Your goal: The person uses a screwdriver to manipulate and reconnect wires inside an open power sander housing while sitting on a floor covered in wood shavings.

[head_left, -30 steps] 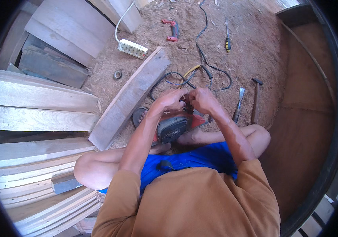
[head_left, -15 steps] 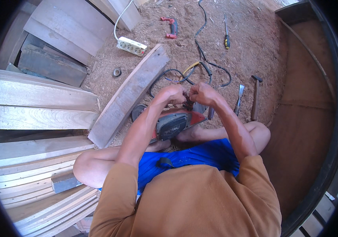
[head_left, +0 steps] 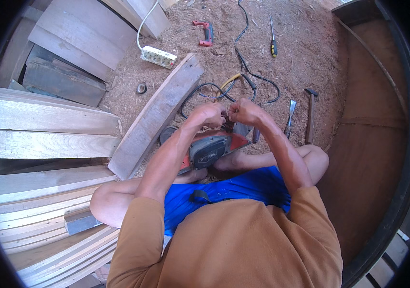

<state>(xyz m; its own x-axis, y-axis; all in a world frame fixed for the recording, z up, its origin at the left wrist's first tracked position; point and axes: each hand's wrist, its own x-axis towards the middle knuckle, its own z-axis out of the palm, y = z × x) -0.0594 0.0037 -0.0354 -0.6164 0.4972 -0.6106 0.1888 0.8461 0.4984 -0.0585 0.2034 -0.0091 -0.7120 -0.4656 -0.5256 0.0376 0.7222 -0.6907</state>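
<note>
Nearest, the person sits cross-legged on sawdust, with a red and grey power tool [head_left: 210, 150] resting by the shins, its long axis running from lower left to upper right. Just above its far end, the left hand [head_left: 208, 115] and right hand [head_left: 244, 112] are drawn together, knuckles almost touching, both pinched on something small and dark between them. What that piece is cannot be made out; the fingers hide it, and whether it joins the tool or the black cord [head_left: 205, 91] beyond is unclear. Both hands sit about equally near the tool's far end, the left forearm crossing over its body.

To the left, a plank [head_left: 154, 117] slants toward the upper right, touching the stacked boards [head_left: 46, 125]. Right of the hands lie a chisel [head_left: 290, 117] and a hammer [head_left: 309, 115], side by side. Farther off are a power strip [head_left: 158, 56], a screwdriver [head_left: 272, 41] and a red clamp [head_left: 205, 32].
</note>
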